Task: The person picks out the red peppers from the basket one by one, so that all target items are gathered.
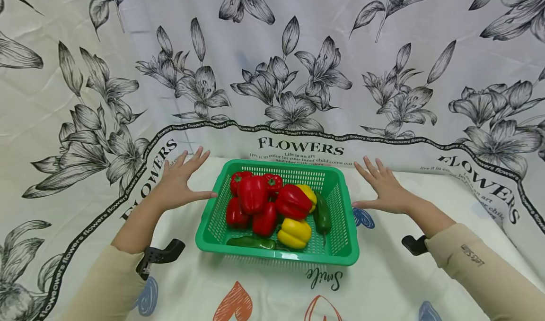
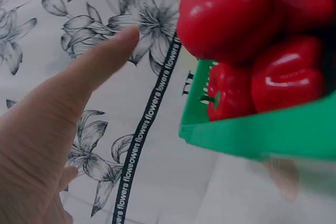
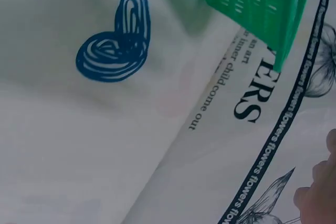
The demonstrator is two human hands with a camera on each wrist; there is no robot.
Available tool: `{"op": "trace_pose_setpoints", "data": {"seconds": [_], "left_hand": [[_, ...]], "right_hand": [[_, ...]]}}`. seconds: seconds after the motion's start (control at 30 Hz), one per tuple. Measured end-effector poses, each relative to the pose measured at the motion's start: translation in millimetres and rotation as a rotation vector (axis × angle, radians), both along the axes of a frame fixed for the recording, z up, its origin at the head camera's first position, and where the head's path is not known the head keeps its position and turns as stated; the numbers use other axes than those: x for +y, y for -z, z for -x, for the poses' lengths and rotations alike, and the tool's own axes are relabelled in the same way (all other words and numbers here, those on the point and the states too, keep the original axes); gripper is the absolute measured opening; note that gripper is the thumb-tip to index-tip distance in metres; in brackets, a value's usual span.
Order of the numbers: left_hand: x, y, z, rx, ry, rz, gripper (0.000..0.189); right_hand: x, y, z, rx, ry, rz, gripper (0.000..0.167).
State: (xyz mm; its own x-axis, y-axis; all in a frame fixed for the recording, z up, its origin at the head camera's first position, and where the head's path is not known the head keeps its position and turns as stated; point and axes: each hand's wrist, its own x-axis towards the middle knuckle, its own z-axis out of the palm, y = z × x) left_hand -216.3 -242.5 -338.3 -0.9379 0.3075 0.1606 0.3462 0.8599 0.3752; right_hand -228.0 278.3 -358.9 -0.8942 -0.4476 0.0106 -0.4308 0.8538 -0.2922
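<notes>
Basket (image 1: 340, 252) of red, yellow and green peppers (image 1: 272, 205) sits mid-surface, on the printed cloth (image 1: 383, 288). Judged step: reaching in to grip its sides; next, both hands must close on the rim. Left hand (image 1: 179, 184) and right hand (image 1: 383, 188) flank it, fingers spread, holding nothing.

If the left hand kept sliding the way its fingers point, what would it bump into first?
Probably the hanging flower-printed cloth backdrop. The left hand points up and away, beside the green plastic basket rather than at it, with only tablecloth ahead; depth is uncertain.
</notes>
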Motion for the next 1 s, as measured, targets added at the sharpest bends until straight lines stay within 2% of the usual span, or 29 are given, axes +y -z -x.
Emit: {"op": "trace_pose_setpoints", "data": {"seconds": [0.23,0.43,0.57,0.7,0.87,1.0], "left_hand": [[-5.4,15.2,2.9,-0.144,-0.064,-0.386,0.092],[-6.1,35.3,-3.8,-0.235,-0.071,-0.639,0.085],[-2.6,48.2,-13.6,-0.254,-0.075,-0.736,0.082],[2.6,60.9,-23.5,-0.274,-0.077,-0.814,0.079],[11.1,73.9,-35.6,-0.316,-0.088,-0.860,0.079],[18.0,78.1,-44.5,-0.331,-0.099,-0.861,0.078]], "right_hand": [[-21,-15.6,1.2,-0.224,-0.017,0.182,0.097],[-38,-24.3,7.1,-0.426,-0.004,0.261,0.092],[-48,-25.2,10.3,-0.523,-0.009,0.290,0.089],[-61,-22.0,15.7,-0.552,-0.048,0.339,0.086],[-81,-14.0,22.3,-0.605,-0.061,0.451,0.078],[-96,-11.0,23.5,-0.664,-0.064,0.487,0.073]]}}
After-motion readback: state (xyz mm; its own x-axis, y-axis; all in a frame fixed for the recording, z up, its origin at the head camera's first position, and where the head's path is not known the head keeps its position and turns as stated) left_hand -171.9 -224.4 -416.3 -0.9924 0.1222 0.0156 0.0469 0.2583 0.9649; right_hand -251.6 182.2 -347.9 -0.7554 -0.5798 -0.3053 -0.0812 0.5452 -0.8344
